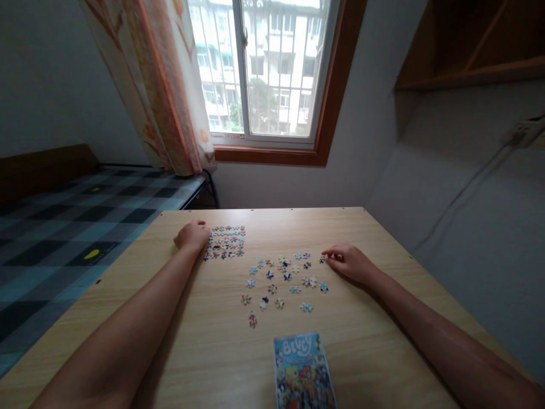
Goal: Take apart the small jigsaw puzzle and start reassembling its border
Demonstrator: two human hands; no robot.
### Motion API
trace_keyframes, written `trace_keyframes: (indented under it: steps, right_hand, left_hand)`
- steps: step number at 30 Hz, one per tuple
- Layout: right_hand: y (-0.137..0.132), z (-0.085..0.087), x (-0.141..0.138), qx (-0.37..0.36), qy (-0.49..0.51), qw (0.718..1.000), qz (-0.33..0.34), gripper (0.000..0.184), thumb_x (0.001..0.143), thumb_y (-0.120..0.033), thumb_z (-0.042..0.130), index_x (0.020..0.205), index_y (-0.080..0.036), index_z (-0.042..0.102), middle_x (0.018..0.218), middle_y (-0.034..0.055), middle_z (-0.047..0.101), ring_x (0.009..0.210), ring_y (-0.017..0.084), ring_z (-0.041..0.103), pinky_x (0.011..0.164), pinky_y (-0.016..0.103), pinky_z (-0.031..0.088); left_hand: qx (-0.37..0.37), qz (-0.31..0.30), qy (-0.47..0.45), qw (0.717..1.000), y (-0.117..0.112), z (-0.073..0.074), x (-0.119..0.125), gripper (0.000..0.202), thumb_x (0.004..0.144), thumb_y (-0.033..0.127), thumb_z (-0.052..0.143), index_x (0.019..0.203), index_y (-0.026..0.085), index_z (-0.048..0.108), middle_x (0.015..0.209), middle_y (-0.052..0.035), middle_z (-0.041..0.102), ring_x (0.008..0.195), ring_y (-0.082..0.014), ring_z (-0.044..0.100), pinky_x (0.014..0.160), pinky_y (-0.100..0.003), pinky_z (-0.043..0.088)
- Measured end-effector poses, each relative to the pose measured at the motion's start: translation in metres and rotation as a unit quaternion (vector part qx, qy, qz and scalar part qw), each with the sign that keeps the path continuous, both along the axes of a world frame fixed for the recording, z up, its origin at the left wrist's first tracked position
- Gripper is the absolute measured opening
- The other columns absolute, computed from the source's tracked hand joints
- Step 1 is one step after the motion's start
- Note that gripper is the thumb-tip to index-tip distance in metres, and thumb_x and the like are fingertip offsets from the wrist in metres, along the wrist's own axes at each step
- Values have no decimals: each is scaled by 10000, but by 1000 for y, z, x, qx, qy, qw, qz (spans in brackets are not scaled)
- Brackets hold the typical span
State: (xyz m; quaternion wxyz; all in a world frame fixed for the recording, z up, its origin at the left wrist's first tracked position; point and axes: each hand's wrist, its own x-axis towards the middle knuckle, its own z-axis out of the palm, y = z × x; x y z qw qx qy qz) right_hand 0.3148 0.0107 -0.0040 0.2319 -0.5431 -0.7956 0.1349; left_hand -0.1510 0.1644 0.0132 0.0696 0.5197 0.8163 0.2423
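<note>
My left hand (193,234) rests at the left edge of a block of jigsaw pieces (227,241) set out in rows. Its fingers are curled, and whatever may be in them is hidden. Over on the right, my right hand (349,263) has its thumb and fingertips pinched at a small puzzle piece (322,259) on the tabletop. Between the hands many loose puzzle pieces (287,277) lie scattered, in blue, white and mixed colours.
A puzzle box (303,369) marked "Bluey" lies at the near side of the wooden table (204,352). A bed with a checked cover (128,201) stands to the left. Beyond the table are a wall and a window (276,74); a shelf (477,74) hangs on the right.
</note>
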Motion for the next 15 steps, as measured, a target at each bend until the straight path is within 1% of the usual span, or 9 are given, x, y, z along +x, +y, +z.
trace_keyframes:
  steps: [2,4,7,9,12,15]
  right_hand:
    - [-1,1,-4,2,-19,1000,13,247,913,-343,591,1016,-222,780,915,64,721,867,198,627,812,301,457]
    - [0,1,-5,11,-47,999,12,219,917,-350,608,956,-232,788,938,63,725,906,203,625,837,303,447]
    - [14,-1,1,42,-104,993,-27,245,944,-352,587,919,-206,782,944,80,734,950,218,618,886,315,432]
    - [32,-2,9,57,-140,987,-58,260,963,-331,559,949,-192,778,968,91,742,980,223,617,911,316,426]
    - [71,-3,20,68,-174,978,-93,232,956,-263,560,998,-202,779,1017,83,751,1007,218,627,924,304,432]
    - [110,-5,24,80,-174,976,-100,207,920,-201,585,966,-223,785,1012,60,761,1003,209,647,928,292,443]
  left_hand:
    - [24,-1,-22,999,0,-1,-6,420,739,342,642,1131,216,726,1120,-132,729,1020,-350,657,856,-431,499]
    - [71,-5,-50,996,-2,-2,-17,384,759,334,639,1107,194,722,1010,-113,731,916,-309,658,816,-399,498]
    - [129,3,-73,989,-7,-5,-35,356,803,308,602,1121,186,708,908,-55,693,822,-240,618,782,-350,482]
    - [147,17,-79,986,-10,-7,-44,372,835,289,559,1166,187,693,887,-33,667,799,-205,593,759,-318,468]
    - [185,55,-106,976,-10,-12,-49,400,816,250,557,1181,174,703,832,-22,642,716,-161,556,677,-273,435]
    - [218,67,-133,964,-7,-16,-49,406,782,236,587,1157,173,729,794,-15,631,666,-139,536,619,-250,399]
